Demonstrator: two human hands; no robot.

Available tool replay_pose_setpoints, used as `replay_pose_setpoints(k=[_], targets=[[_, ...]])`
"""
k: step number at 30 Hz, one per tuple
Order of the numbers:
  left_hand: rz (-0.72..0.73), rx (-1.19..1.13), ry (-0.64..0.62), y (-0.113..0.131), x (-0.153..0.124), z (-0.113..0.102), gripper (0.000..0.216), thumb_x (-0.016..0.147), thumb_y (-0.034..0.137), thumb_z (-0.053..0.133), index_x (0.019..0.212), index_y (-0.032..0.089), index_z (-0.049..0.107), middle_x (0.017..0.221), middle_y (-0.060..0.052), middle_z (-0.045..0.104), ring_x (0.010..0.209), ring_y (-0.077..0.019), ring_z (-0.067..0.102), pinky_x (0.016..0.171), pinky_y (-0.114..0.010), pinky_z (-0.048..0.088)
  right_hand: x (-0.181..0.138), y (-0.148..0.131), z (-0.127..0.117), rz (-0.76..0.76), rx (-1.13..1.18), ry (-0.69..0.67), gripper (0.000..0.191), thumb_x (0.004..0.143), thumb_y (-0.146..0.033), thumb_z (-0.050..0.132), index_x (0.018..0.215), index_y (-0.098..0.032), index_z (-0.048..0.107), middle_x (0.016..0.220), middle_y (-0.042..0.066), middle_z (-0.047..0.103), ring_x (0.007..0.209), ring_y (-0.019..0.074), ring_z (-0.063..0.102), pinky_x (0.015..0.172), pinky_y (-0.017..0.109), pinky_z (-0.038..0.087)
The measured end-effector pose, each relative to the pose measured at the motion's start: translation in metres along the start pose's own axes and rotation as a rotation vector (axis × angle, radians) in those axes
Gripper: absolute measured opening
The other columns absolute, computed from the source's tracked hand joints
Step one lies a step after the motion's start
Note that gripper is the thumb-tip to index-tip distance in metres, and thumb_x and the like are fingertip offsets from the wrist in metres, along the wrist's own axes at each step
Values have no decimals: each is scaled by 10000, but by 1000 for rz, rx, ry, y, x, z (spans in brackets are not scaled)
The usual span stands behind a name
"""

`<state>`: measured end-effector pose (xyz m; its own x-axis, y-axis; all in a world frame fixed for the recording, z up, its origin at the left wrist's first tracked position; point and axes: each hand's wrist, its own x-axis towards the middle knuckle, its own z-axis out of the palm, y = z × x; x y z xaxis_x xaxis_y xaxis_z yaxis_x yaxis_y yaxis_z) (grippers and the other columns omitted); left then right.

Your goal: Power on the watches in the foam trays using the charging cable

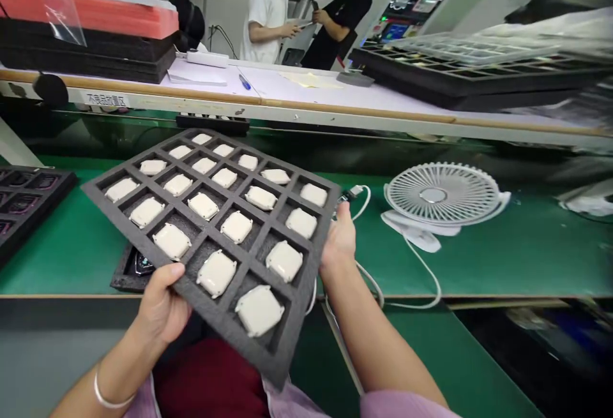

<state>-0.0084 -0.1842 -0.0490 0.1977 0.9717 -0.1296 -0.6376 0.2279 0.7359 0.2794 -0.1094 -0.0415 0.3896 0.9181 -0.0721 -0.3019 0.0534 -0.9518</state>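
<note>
A dark grey foam tray [205, 239] is held up in both hands, tilted, above the bench's front edge. In its square compartments lie several cream-white, squarish parts with small corner lugs, such as the white part [259, 311] at the near corner. My left hand [165, 303] grips the near left edge, thumb on top and fingers hidden underneath. My right hand [339, 242] holds the right edge, its fingers partly behind the tray. Below the tray, another foam tray [125, 271] with a dark part in it shows partly.
A white fan [443, 194] with a cable stands on the green bench [527, 252] at right. Another dark tray [33, 207] lies at left. The shelf [268, 96] bears stacked foam [90, 41] and a large black tray [460, 80]. Two people stand behind it.
</note>
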Motion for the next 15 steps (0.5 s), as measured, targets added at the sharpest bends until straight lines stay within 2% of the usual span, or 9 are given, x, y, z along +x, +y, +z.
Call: replay_pose_setpoints(k=[1, 3, 5, 8, 10, 12, 13, 14, 15], targets=[[-14, -25, 15, -6, 3, 6, 562, 709, 353, 718, 1236, 168, 666, 1065, -88, 768, 1187, -368, 653, 1062, -550, 528, -1, 3, 9, 31, 42, -61, 633, 995, -708, 371, 1091, -193, 727, 1058, 111, 732, 1113, 329, 667, 922, 507, 578], [-29, -43, 24, -20, 6, 17, 526, 740, 350, 707, 1236, 183, 658, 1152, -85, 746, 1251, -349, 615, 1086, -527, 510, -6, 8, 19, 119, 107, -199, 524, 916, -679, 552, 1073, -211, 726, 1020, 101, 749, 1115, 345, 677, 947, 527, 575], [-24, -28, 7, -35, 6, 25, 447, 803, 385, 678, 1208, 196, 663, 1260, -85, 702, 1333, -326, 552, 1117, -499, 481, -6, 11, 20, 230, 106, -295, 381, 796, -481, 777, 1064, -218, 714, 991, 84, 760, 1091, 352, 693, 959, 531, 580], [-103, 59, -61, -52, -4, 27, 377, 886, 510, 646, 1118, 215, 688, 1310, -105, 676, 1331, -302, 565, 1106, -458, 485, 10, 10, 16, 355, 65, -282, 327, 717, -286, 830, 1008, -202, 707, 945, 80, 767, 1053, 356, 712, 939, 525, 603], [-281, 155, -264, -49, -15, 22, 406, 903, 574, 634, 1143, 251, 691, 1233, -101, 720, 1156, -293, 690, 974, -418, 571, 27, 9, 12, 345, 28, -205, 261, 724, -273, 807, 952, -191, 711, 927, 83, 769, 1049, 355, 715, 932, 519, 612], [-385, 331, -632, -30, -27, 13, 374, 924, 530, 634, 1209, 295, 689, 1086, -60, 774, 907, -266, 768, 773, -345, 625, 42, 10, 11, 278, -19, -127, 211, 731, -263, 791, 916, -191, 717, 932, 75, 771, 1079, 347, 705, 959, 515, 601], [-306, 539, -817, -14, -31, 7, 266, 962, 432, 609, 1117, 269, 751, 1023, -35, 788, 901, -256, 767, 780, -313, 622, 48, 12, 10, 241, -40, -98, 202, 731, -256, 790, 912, -196, 723, 952, 64, 772, 1113, 336, 693, 992, 507, 583], [-51, 757, -886, 4, -33, -1, 222, 977, 323, 599, 1131, 290, 755, 1043, -16, 787, 928, -228, 762, 811, -290, 618, 50, 14, 9, 193, -60, -74, 206, 733, -254, 794, 922, -203, 732, 991, 51, 771, 1163, 320, 669, 1043, 491, 551], [274, 954, -768, 25, -32, -10, 291, 973, 242, 607, 1237, 315, 704, 1088, 1, 778, 974, -200, 749, 869, -281, 610, 51, 18, 8, 137, -78, -59, 225, 737, -262, 803, 948, -210, 743, 1053, 36, 765, 1227, 299, 632, 1101, 465, 503]])
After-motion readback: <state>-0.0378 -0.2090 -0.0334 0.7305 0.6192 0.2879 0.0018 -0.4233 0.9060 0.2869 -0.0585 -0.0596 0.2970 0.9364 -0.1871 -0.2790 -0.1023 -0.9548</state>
